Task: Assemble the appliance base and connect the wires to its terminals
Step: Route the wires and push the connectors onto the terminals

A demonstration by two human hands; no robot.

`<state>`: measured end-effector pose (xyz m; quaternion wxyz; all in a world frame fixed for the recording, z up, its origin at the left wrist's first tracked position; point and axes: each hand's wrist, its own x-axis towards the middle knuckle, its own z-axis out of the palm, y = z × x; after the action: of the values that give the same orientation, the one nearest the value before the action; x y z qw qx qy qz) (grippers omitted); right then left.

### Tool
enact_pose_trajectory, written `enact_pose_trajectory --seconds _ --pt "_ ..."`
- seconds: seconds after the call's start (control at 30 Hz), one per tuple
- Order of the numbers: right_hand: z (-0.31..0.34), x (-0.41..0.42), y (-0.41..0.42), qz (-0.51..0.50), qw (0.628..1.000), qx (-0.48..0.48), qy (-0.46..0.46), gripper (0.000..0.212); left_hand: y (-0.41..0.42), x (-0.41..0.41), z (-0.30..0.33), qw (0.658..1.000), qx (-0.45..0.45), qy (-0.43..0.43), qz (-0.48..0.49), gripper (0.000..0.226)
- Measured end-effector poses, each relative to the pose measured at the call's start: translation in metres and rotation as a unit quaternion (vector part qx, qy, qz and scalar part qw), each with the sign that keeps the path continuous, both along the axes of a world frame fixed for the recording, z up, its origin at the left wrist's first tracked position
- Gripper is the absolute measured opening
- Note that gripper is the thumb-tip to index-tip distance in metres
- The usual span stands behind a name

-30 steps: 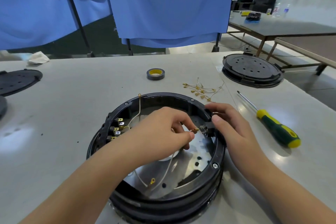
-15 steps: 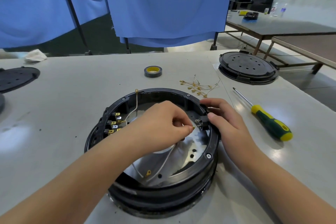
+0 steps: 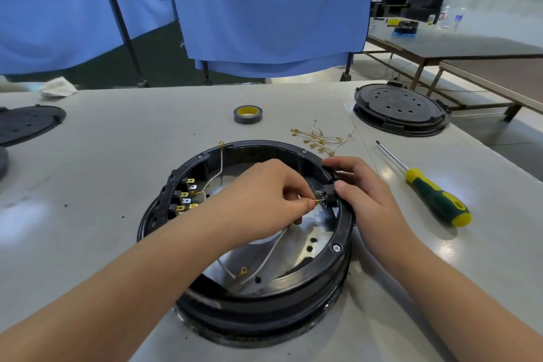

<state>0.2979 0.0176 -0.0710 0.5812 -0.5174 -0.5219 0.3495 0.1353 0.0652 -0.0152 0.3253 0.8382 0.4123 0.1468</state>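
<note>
Presently your left hand (image 3: 264, 200) pinches the brass connector (image 3: 316, 202) of a white wire (image 3: 274, 247) between thumb and forefinger, its tip touching or just short of the small terminal block (image 3: 322, 197) on the inner wall of the appliance base (image 3: 293, 297); whether the connector has begun to seat cannot be told. Your right hand (image 3: 361, 191) curls over the rim of the base just beyond that grip, thumb inside against the block and fingers outside, bracing it. The base sits on the tabletop (image 3: 102, 156) directly before you, with its reflective metal plate (image 3: 305, 232) showing below your grip.

The step in hand appears to be the wiring of this terminal. Across the ring from your grip, a row of spade terminals (image 3: 185, 194) already carries at least one wire; a ring lug (image 3: 243, 270) lies loose on the plate nearer you.

The next move likely calls for a straight, level push along the tab's axis while your right hand resists, since a tilted connector may bend the tab.

Beyond your right hand lie spare leads (image 3: 318, 138), and a screwdriver (image 3: 432, 194) to its outer side; a roll of tape (image 3: 247, 114) lies farther off.
</note>
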Motion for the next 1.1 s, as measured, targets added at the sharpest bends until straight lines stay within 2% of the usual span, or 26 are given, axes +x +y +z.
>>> enact_pose_trajectory --seconds 0.27,0.43,0.63,0.77,0.97,1.1 --pt "0.000 0.000 0.000 0.003 1.000 0.002 -0.031 0.036 0.000 0.006 0.001 1.000 0.023 0.010 -0.008 0.017" --pt "0.000 0.000 0.001 0.003 0.999 0.014 -0.046 0.035 -0.001 0.009 0.005 0.996 0.070 0.045 -0.012 0.019" --pt "-0.004 -0.003 0.003 0.000 0.999 0.021 -0.035 0.032 -0.005 0.012 0.004 0.993 0.104 0.060 -0.010 0.021" --pt "-0.002 -0.001 0.002 0.002 0.998 0.022 -0.053 0.033 -0.002 0.011 0.004 0.993 0.093 0.065 -0.012 0.020" --pt "0.001 0.004 0.001 -0.003 0.997 0.012 -0.071 0.031 0.003 -0.004 0.007 0.999 0.010 0.046 -0.021 0.016" --pt "0.002 0.008 0.005 -0.046 0.998 0.005 -0.048 0.021 0.009 -0.033 0.010 0.998 0.045 0.007 0.048 0.014"
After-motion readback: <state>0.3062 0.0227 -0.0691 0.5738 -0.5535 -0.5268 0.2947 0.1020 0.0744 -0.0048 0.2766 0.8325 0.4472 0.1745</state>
